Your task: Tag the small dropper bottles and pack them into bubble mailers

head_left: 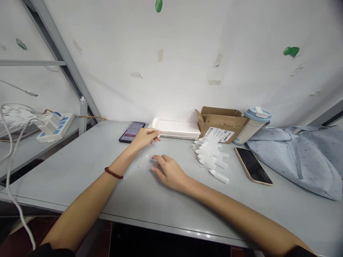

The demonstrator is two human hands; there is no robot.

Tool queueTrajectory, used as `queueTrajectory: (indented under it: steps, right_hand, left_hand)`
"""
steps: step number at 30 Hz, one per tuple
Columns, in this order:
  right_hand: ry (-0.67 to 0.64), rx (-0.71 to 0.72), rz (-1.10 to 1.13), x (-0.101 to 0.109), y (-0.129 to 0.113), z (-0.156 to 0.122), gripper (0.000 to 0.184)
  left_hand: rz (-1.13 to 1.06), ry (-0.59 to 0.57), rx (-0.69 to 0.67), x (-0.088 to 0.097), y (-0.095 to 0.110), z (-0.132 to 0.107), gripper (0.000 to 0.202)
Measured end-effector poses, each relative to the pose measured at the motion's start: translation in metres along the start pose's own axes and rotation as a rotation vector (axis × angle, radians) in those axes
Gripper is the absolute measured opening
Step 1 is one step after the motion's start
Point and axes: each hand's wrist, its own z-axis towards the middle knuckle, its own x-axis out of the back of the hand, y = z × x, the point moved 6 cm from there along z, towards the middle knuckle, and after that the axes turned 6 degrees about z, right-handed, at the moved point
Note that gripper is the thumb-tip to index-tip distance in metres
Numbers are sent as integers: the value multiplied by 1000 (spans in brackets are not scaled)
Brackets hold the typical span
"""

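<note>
My left hand (144,137) reaches forward over the grey table (80,171), its fingers pinched on a small white piece near a stack of flat white packets (177,129). My right hand (168,170) lies flat on the table with its fingers stretched out. Its fingertips touch a small clear plastic bag (146,160). A pile of small white plastic bottles (211,155) lies just right of my right hand. A red bead bracelet is on my left wrist.
A phone with a lit screen (132,132) lies behind my left hand; a dark phone (253,165) lies at the right. An open cardboard box (221,123), a lidded cup (252,125) and blue cloth (297,157) sit at the back right. A power strip (55,125) and cables are at the left.
</note>
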Motion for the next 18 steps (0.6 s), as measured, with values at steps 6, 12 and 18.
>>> queueTrajectory:
  steps: [6, 12, 18]
  right_hand:
    - [-119, 11, -174, -22, -9, 31, 40]
    - [-90, -10, -175, -3, 5, 1, 34]
    - [25, -111, -108, 40, 38, -43, 26]
  left_hand:
    - [-227, -30, 91, -6, -3, -5, 26]
    - [-376, -107, 125, -17, -2, -10, 25]
    - [-338, -198, 87, -36, 1, -20, 30]
